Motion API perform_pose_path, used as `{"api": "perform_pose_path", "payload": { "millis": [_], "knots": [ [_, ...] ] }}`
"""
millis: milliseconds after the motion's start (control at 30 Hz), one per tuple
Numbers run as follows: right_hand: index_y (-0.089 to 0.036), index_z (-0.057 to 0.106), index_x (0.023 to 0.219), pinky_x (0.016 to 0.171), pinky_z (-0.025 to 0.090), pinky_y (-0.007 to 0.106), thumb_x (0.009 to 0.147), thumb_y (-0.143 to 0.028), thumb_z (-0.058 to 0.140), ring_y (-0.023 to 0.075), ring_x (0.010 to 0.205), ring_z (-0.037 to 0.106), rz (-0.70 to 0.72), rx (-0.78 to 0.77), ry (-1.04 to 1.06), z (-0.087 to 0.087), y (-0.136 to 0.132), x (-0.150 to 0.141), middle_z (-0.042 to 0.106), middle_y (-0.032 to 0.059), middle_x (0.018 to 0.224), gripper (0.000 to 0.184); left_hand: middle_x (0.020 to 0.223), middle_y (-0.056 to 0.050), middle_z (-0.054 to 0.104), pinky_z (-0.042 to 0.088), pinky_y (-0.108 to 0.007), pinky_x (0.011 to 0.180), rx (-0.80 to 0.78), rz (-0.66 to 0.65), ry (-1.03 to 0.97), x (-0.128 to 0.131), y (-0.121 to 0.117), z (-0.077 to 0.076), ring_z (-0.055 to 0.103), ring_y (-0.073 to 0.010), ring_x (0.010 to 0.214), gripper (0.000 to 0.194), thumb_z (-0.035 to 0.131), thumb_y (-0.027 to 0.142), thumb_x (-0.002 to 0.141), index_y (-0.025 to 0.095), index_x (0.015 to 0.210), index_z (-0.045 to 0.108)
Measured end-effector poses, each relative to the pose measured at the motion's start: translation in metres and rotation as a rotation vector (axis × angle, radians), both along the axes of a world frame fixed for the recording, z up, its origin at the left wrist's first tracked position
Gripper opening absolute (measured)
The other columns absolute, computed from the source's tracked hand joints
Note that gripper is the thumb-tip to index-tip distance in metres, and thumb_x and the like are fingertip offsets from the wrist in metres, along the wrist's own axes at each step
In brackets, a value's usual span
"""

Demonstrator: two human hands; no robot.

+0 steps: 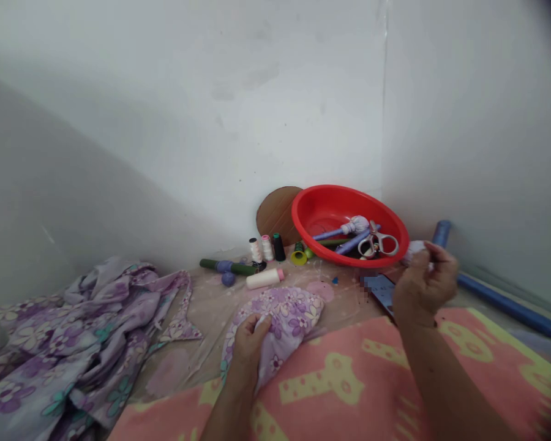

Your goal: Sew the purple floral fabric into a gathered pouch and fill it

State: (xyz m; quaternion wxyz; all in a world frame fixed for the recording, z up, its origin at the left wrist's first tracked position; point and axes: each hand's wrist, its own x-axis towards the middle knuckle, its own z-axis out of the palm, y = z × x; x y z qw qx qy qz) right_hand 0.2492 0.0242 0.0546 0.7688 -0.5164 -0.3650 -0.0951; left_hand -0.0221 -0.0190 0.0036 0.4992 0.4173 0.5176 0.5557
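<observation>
Pinching the floral cloth (298, 312) between thumb and fingers of the left hand (250, 340); taking all clock directions from that cloth. Holding the right hand (423, 283) up at about half past two, thumb and fingertips pressed together; cannot tell whether on anything thin. Hiding part of a smartphone (380, 289) behind that hand and wrist, and blocking some of a whitish cloth bundle (412, 250) at two o'clock. Leaning at one o'clock, tipped toward the camera: a red basin (312, 196), with scissors (388, 244) and a cloth-headed stick (333, 233) inside. Covering part of a cardboard disc (275, 214) with that basin, near twelve. Standing together at twelve: two white thread spools (267, 248) and a black thread spool (279, 248), with a white spool with a pink end (262, 280) lying nearer. Resting at eleven: a green rod wrapped in purple (245, 269) and, just before it, a purple ball (228, 279). Heaped at nine: floral fabric (82, 349). Spread from four to six, under both forearms: a pink-and-yellow blanket (321, 410). Stretching away at three: a blue pole (509, 304).
</observation>
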Motion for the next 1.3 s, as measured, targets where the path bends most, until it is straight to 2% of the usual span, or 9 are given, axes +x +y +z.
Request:
{"api": "perform_pose_path", "payload": {
  "millis": [67, 133, 367, 667, 800, 900, 1000, 1200, 1300],
  "knots": [
    [-0.013, 0.050, 0.101, 0.079, 0.035, 0.037, 0.082, -0.033, 0.036, 0.0204, 0.089, 0.048, -0.200, 0.006, -0.037, -0.002, 0.002, 0.008, 0.051, 0.0097, 0.094, 0.031, 0.043, 0.008, 0.042, 0.029, -0.017, 0.041, 0.001, -0.001, 0.026, 0.000, 0.000, 0.001, 0.038, -0.0062, 0.039, 0.026, 0.062, 0.034, 0.060, 0.016, 0.054, 0.044],
    [-0.013, 0.057, 0.088, 0.076, 0.036, 0.035, 0.079, -0.033, 0.043, 0.0191, 0.080, 0.050, -0.168, -0.021, -0.156, -0.004, 0.004, 0.002, 0.055, 0.0072, 0.080, 0.026, 0.043, 0.008, 0.042, 0.029, -0.017, 0.041, -0.001, -0.008, 0.046, 0.001, -0.001, 0.002, 0.037, -0.0060, 0.039, 0.027, 0.062, 0.035, 0.060, 0.016, 0.054, 0.045],
    [-0.018, 0.061, 0.075, 0.067, 0.035, 0.029, 0.074, -0.030, 0.052, 0.0145, 0.064, 0.050, 0.698, -0.275, -0.592, -0.012, -0.014, -0.077, 0.056, 0.0025, 0.064, 0.015, 0.042, 0.007, 0.042, 0.029, -0.018, 0.040, 0.038, 0.018, 0.088, 0.002, -0.004, 0.010, 0.037, -0.0068, 0.039, 0.031, 0.065, 0.039, 0.055, 0.015, 0.051, 0.046],
    [-0.018, 0.060, 0.061, 0.075, 0.030, 0.032, 0.070, -0.030, 0.060, 0.0122, 0.063, 0.050, 1.009, -0.368, -0.776, -0.030, -0.023, -0.118, 0.058, -0.0009, 0.060, 0.015, 0.048, 0.005, 0.046, 0.032, -0.019, 0.046, 0.154, 0.014, 0.159, 0.000, -0.001, 0.009, 0.041, -0.0086, 0.047, 0.026, 0.064, 0.037, 0.057, 0.014, 0.052, 0.052],
    [-0.016, 0.059, 0.056, 0.073, 0.035, 0.028, 0.072, -0.029, 0.057, 0.0088, 0.056, 0.048, 1.408, -0.346, -0.753, -0.027, -0.031, -0.118, 0.053, -0.0033, 0.054, 0.021, 0.049, 0.005, 0.049, 0.035, -0.020, 0.049, 0.155, 0.055, 0.093, -0.001, -0.002, 0.012, 0.045, -0.0099, 0.049, 0.024, 0.065, 0.035, 0.056, 0.014, 0.055, 0.053],
    [-0.016, 0.060, 0.061, 0.059, 0.038, 0.022, 0.071, -0.030, 0.057, 0.0080, 0.054, 0.046, 1.697, -0.480, -0.769, -0.025, -0.036, -0.113, 0.051, -0.0035, 0.054, 0.018, 0.051, 0.004, 0.053, 0.037, -0.021, 0.049, 0.111, 0.053, -0.027, -0.002, -0.004, 0.017, 0.048, -0.0110, 0.048, 0.023, 0.065, 0.034, 0.056, 0.014, 0.060, 0.055],
    [-0.015, 0.060, 0.062, 0.050, 0.035, 0.019, 0.070, -0.027, 0.056, 0.0076, 0.051, 0.043, 1.659, -0.575, -0.607, -0.028, -0.032, -0.108, 0.050, -0.0031, 0.054, 0.015, 0.050, 0.004, 0.055, 0.038, -0.021, 0.049, 0.068, 0.060, -0.079, -0.001, -0.007, 0.021, 0.049, -0.0109, 0.047, 0.022, 0.066, 0.032, 0.055, 0.014, 0.060, 0.055],
    [-0.014, 0.059, 0.067, 0.053, 0.039, 0.024, 0.070, -0.028, 0.053, 0.0130, 0.056, 0.048, 1.149, -0.471, -0.196, -0.040, -0.006, -0.103, 0.053, 0.0012, 0.059, 0.016, 0.044, 0.006, 0.050, 0.032, -0.018, 0.042, 0.055, 0.050, -0.071, 0.002, -0.010, 0.025, 0.043, -0.0083, 0.042, 0.024, 0.066, 0.032, 0.055, 0.014, 0.053, 0.052],
    [-0.013, 0.063, 0.080, 0.061, 0.041, 0.027, 0.068, -0.032, 0.054, 0.0171, 0.068, 0.053, 1.083, -0.425, -0.128, -0.044, 0.003, -0.102, 0.060, 0.0053, 0.071, 0.024, 0.043, 0.006, 0.048, 0.031, -0.017, 0.041, 0.080, 0.036, -0.056, 0.002, -0.010, 0.027, 0.041, -0.0074, 0.041, 0.026, 0.066, 0.033, 0.054, 0.013, 0.050, 0.050]
  ]
}}
